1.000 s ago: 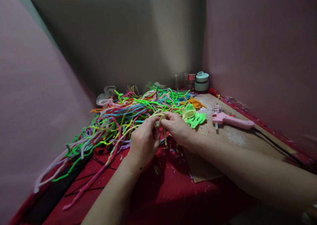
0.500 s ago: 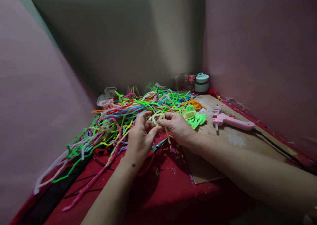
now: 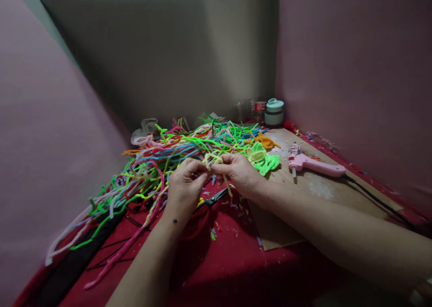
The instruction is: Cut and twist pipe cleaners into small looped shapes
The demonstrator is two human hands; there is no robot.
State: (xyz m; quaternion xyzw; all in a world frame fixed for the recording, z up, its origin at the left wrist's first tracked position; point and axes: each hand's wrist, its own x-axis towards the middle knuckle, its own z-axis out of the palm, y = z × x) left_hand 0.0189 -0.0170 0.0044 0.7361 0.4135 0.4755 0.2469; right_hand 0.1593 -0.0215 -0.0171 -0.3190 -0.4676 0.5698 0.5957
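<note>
Between my hands is a pale yellow pipe cleaner (image 3: 212, 156), bent into a small loop with one end hanging down below my right fingers. My left hand (image 3: 186, 183) pinches the loop's left side between thumb and fingertips. On its other side, my right hand (image 3: 241, 174) grips the pipe cleaner between thumb and forefinger. Just beneath the hands lie scissors (image 3: 216, 198) with dark blades. Right of my right hand rests a bright green and yellow fuzzy piece (image 3: 265, 158) shaped like petals or leaves.
A tangled heap of colourful pipe cleaners (image 3: 189, 142) spreads behind and left of my hands. On a brown board (image 3: 320, 190) lies a pink glue gun (image 3: 315, 165) with a black cord. A teal-lidded jar (image 3: 274, 112) stands at the back. Scraps dot the red cloth (image 3: 232, 248).
My left hand has moved slightly left and down, its fingers closer together on the pipe cleaner. More of the scissors shows now. My right hand stays nearly in place.
</note>
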